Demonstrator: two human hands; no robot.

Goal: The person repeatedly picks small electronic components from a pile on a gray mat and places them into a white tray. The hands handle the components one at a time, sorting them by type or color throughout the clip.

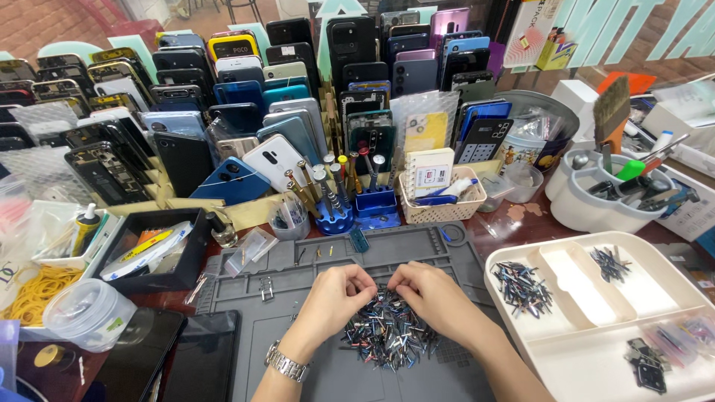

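Heap of small slim parts at bottom centre of the frame

The pile of tiny parts [389, 335] is a loose, tangled mound of thin dark, silver and bluish slivers pointing every way, lying on the grey mat; its upper edge sits under the fingertips of both hands, its lower edge spreads toward the frame bottom.

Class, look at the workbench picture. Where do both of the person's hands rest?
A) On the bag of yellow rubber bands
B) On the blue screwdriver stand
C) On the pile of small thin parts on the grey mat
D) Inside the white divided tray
C: the left hand and right hand meet over the pile of small parts on the grey mat.
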